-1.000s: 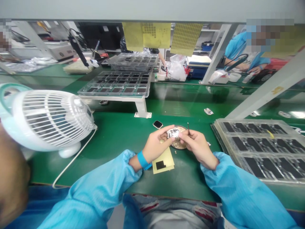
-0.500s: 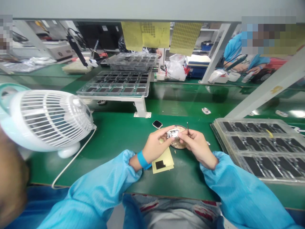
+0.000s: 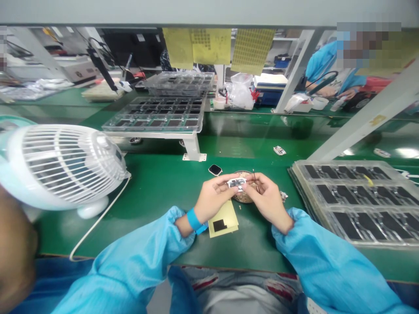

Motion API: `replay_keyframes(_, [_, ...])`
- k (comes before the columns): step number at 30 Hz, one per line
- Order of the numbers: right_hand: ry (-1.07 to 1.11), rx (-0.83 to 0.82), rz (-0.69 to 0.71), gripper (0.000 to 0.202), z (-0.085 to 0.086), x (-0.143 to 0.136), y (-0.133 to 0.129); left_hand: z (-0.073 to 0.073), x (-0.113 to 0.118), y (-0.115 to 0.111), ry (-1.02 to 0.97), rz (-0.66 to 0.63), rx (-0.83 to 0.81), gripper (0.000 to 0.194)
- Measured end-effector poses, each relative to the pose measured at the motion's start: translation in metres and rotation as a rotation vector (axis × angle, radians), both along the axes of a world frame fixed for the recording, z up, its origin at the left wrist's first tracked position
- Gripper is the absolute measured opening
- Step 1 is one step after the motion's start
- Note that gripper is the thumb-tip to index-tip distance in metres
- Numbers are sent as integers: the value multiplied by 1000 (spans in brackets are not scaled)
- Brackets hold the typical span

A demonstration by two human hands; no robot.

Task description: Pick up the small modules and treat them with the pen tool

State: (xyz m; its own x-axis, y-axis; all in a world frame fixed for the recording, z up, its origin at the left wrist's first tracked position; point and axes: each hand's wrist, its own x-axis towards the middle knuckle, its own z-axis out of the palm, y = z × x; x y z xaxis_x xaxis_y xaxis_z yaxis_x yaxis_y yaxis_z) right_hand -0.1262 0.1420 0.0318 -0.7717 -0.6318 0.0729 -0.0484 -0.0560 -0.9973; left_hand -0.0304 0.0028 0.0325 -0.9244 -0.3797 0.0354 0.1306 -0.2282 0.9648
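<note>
A small silver-and-white device part (image 3: 237, 183) is gripped between both hands above the green table. My left hand (image 3: 211, 198) pinches its left side, and my right hand (image 3: 269, 199) has thumb and fingers on its right side. Thin dark tweezers (image 3: 254, 175) stick up from the fingers of my right hand. Behind and below the hands lies a round dish (image 3: 244, 198) of small bits, partly hidden. A yellow sheet with a black patch (image 3: 225, 218) lies under my left hand. Just beyond sits a watch-like piece with a dark screen (image 3: 215, 169).
A white fan (image 3: 72, 165) stands at the left with its cable. Clear trays of dark parts (image 3: 356, 196) are stacked at the right; more trays (image 3: 160, 114) rest on a raised shelf. A person in blue (image 3: 327, 65) works across the bench.
The part has tilted, showing more of its inner face. My right hand's fingers have moved in around its back edge, and the tweezers have shifted slightly left.
</note>
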Motion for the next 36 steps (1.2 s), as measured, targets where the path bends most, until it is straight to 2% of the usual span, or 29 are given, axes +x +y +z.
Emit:
replay_keyframes(3, [-42, 37, 55, 34, -1, 1, -1, -2, -1, 5, 64, 16, -33, 29])
replay_keyframes(5, [4, 77, 68, 32, -3, 0, -1, -4, -1, 8, 95, 27, -52, 27])
replay_keyframes(8, [64, 100, 40, 32, -5, -1, 0, -6, -1, 12, 26, 40, -106, 28])
replay_keyframes(13, [-67, 34, 31, 37, -4, 5, -3, -6, 2, 16, -86, 56, -243, 20])
replay_keyframes(18, [-8, 56, -25, 38, -8, 8, -7, -8, 2, 17, -83, 119, -238, 20])
replay_keyframes(20, [59, 103, 16, 35, -8, 3, -6, -9, 1, 14, -74, 92, -201, 20])
replay_keyframes(22, [230, 164, 34, 30, -6, -4, -3, -9, -1, 11, -75, 80, -237, 20])
replay_keyframes(25, [524, 154, -50, 22, 1, -13, 4, -8, -1, 6, -61, 150, -490, 17])
replay_keyframes(27, [635, 100, -46, 16, 5, -15, 8, -7, 0, 4, -41, 177, -652, 17])
replay_keyframes(31, [737, 93, 40, 13, 7, -16, 10, -7, 1, 3, -29, 154, -757, 21])
replay_keyframes(36, [767, 111, 36, 12, 1, -16, 10, -10, 0, 2, -35, 168, -783, 21])
